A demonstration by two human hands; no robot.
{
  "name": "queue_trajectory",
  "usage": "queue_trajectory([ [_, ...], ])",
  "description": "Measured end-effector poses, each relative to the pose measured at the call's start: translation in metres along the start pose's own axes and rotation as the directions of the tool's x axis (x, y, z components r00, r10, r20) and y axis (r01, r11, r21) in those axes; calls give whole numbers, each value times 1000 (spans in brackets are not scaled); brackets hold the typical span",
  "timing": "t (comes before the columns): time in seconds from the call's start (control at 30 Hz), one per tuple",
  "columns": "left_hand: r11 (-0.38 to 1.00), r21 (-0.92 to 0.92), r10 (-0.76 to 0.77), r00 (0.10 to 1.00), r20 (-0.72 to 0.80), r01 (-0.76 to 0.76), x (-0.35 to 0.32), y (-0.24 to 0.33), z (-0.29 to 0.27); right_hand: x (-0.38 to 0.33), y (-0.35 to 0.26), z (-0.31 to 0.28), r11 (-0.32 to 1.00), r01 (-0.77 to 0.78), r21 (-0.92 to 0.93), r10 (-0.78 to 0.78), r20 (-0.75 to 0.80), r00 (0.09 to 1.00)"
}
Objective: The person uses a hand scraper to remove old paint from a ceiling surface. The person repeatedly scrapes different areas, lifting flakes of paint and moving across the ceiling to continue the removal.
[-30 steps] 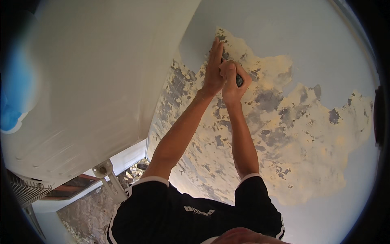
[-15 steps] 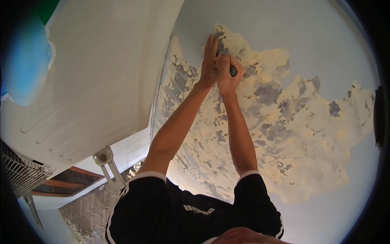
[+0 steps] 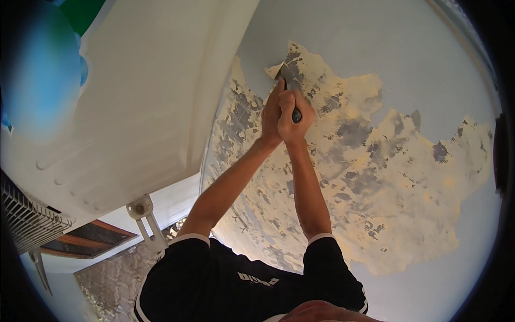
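Observation:
My right hand (image 3: 296,117) is wrapped around the dark handle of a scraper (image 3: 296,115), whose rounded butt shows below the thumb. The scraper's blade lies by a lifted flap of paint (image 3: 273,70) at the upper left edge of the bared patch. Against the right hand and the tool's neck rests my left hand (image 3: 272,114), its fingers stretched out along the handle toward the blade. The wall (image 3: 332,32) is pale blue-grey, with a large patch of cream and grey (image 3: 370,185) where paint is off.
A large off-white casing (image 3: 145,96) on a metal bracket (image 3: 140,208) stands close on my left. Below it are a wire grille (image 3: 27,214) and a brown-framed opening (image 3: 88,239). A blurred blue shape (image 3: 40,80) fills the upper left. Debris lies on the floor (image 3: 118,279).
Both hands have drawn back together with the scraper, down and slightly left along the wall. The blade and the lifted paint flap, mostly covered before, now show.

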State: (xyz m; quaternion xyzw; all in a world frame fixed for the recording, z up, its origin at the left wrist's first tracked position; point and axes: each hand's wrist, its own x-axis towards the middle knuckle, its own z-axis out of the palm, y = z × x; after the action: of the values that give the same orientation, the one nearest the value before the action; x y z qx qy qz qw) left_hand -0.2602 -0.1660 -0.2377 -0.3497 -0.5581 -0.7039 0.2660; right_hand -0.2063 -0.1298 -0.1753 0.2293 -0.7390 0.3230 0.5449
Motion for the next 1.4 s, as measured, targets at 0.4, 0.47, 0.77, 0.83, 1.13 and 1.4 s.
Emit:
queue_trajectory([
  [0.4,985,113,148,979,-143,-132,41,-18,0,17,1,15,984,134,114,-128,-61,990],
  [0.47,945,243,264,947,-184,-217,43,-18,3,17,2,15,986,111,126,-104,-63,993],
  [0.77,944,299,207,959,-196,-142,31,-28,-3,8,15,19,989,83,118,-81,-22,996],
  [0.83,968,250,48,992,-121,-16,21,-18,-6,8,4,19,990,25,141,-25,0,1000],
  [1.13,942,327,115,989,-91,-80,29,-20,-10,-1,2,11,992,32,120,-37,38,999],
  [1.4,929,303,292,926,-239,-214,34,-6,1,7,12,14,990,29,141,-34,39,999],
])
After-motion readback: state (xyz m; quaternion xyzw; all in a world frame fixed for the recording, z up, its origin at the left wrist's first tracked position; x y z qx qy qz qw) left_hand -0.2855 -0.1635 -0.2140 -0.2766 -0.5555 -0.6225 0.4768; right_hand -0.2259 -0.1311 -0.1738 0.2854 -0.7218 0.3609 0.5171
